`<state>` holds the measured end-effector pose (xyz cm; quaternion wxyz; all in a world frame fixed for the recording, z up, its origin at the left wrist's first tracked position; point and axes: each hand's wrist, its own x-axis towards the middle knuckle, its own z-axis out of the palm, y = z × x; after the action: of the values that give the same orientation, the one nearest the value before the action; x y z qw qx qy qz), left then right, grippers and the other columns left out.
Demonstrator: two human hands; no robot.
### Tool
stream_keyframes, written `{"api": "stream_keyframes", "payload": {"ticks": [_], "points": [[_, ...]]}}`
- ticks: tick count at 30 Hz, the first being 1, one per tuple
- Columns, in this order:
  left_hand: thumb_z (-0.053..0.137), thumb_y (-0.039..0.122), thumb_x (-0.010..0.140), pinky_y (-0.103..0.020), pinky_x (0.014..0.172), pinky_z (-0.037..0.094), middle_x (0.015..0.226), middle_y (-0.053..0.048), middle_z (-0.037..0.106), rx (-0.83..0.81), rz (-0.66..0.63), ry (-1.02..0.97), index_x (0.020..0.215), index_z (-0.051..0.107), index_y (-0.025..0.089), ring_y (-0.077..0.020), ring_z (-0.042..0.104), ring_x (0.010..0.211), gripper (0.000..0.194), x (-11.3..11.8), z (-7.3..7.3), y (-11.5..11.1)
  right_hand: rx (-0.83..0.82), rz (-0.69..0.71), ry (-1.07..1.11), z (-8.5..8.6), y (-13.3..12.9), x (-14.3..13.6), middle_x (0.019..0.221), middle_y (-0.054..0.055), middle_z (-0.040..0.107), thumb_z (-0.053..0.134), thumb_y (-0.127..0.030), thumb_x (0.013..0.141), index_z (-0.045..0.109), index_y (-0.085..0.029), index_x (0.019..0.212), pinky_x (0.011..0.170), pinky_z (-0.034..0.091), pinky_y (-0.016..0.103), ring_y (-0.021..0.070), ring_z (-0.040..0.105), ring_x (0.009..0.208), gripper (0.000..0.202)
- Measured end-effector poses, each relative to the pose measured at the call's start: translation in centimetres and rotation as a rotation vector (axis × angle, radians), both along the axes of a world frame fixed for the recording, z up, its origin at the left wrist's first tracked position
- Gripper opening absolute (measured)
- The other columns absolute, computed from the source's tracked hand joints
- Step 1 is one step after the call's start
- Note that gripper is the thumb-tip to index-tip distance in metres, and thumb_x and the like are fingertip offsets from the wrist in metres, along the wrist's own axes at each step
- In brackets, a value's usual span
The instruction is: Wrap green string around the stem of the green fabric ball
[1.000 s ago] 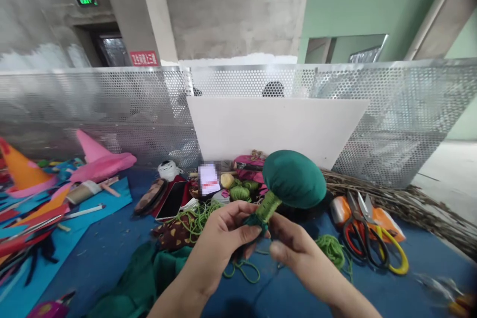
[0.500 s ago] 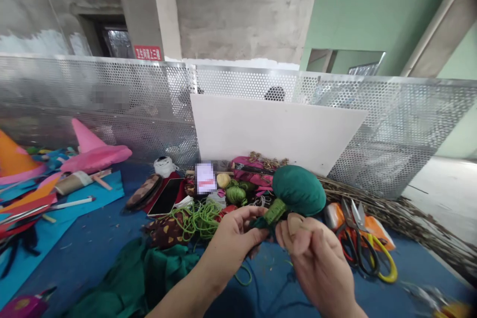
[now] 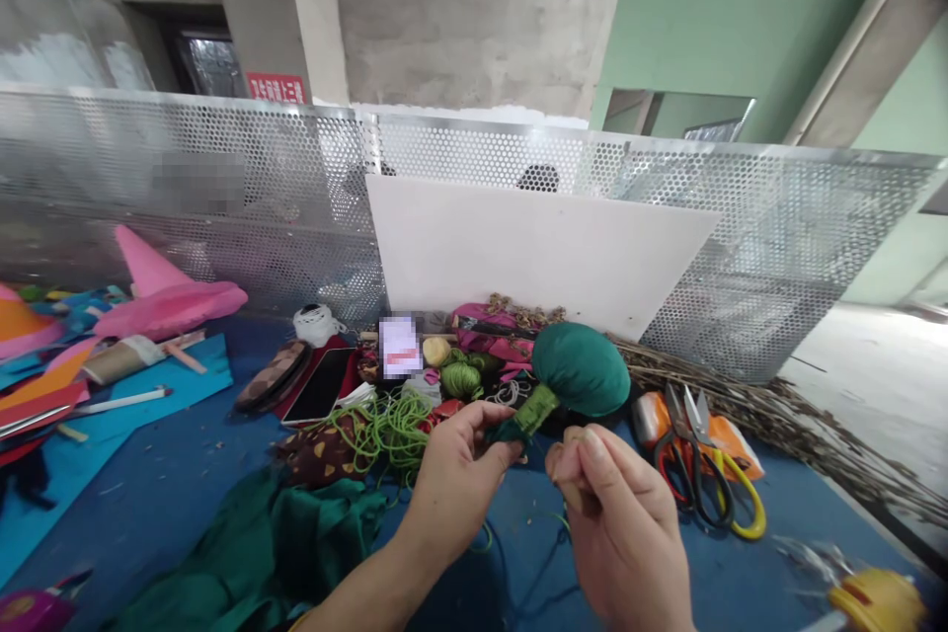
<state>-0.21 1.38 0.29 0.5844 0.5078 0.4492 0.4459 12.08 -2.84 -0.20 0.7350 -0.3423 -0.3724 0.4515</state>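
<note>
A round, stuffed dark-green fabric ball has a short neck wrapped in lighter green cord. My left hand is closed around the gathered cloth at the bottom of that neck, so the ball tilts up and to the right. Just right of the neck, my right hand is pinched shut; what its fingers hold, if anything, is hidden. Dark green cloth lies crumpled on the blue table by my left forearm. Loose bright green cord is heaped behind my left hand.
Large scissors lie on an orange-and-white packet at the right, near dry twigs. A yellow tool sits at the lower right. Behind are a phone, a green yarn ball and a white board. Pink felt lies left.
My right hand has drawn slightly away from the wrapped neck, its fingers curled tighter. My left hand still grips the ball's lower end. The whole view has shifted a little.
</note>
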Motion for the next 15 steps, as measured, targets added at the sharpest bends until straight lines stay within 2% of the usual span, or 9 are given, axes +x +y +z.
{"api": "stream_keyframes", "payload": {"ticks": [4,6,8,11,15], "points": [[0.069,0.026,0.073,-0.020,0.044,0.028,0.055,0.006,0.052,0.052,0.011,0.031,0.097,0.062,0.013,-0.0064,0.036,0.043,0.029,-0.6,0.1,0.5,-0.094,-0.047,0.178,-0.5,0.8,-0.4,0.054,-0.003,0.044,0.073,-0.046,0.077,0.064,-0.020,0.060,0.053,0.041,0.023,0.0121,0.045,0.055,0.032],[0.070,0.029,0.074,-0.020,0.045,0.030,0.054,0.007,0.049,0.079,-0.002,0.031,0.097,0.061,0.013,-0.0072,0.038,0.045,0.030,-1.0,0.4,0.5,-0.138,-0.035,0.262,-0.5,1.2,-0.5,0.057,-0.004,0.048,0.078,-0.043,0.073,0.069,-0.022,0.073,0.058,0.046,0.023,0.0118,0.048,0.057,0.023],[0.070,0.030,0.075,-0.021,0.047,0.033,0.057,0.006,0.051,0.096,-0.031,0.021,0.097,0.060,0.013,-0.0078,0.041,0.047,0.030,-1.3,0.9,0.3,-0.163,0.007,0.298,-0.5,1.6,-0.4,0.060,-0.006,0.050,0.081,-0.038,0.070,0.072,-0.023,0.086,0.067,0.051,0.023,0.0093,0.047,0.056,0.024],[0.071,0.029,0.074,-0.021,0.048,0.036,0.060,0.005,0.053,0.078,-0.097,0.005,0.096,0.060,0.014,-0.0079,0.044,0.049,0.028,-1.2,1.4,-0.1,-0.204,0.093,0.228,-0.5,1.9,-0.3,0.061,-0.004,0.056,0.084,-0.033,0.066,0.074,-0.021,0.085,0.068,0.052,0.026,0.0101,0.050,0.055,0.025],[0.074,0.027,0.071,-0.021,0.050,0.040,0.061,0.005,0.054,0.036,-0.178,-0.021,0.091,0.059,0.015,-0.0088,0.048,0.051,0.027,-1.0,1.3,-0.3,-0.201,0.148,0.081,-0.8,2.1,0.1,0.073,0.002,0.070,0.084,-0.029,0.066,0.076,-0.020,0.082,0.071,0.052,0.030,0.0162,0.060,0.067,0.020]]}}
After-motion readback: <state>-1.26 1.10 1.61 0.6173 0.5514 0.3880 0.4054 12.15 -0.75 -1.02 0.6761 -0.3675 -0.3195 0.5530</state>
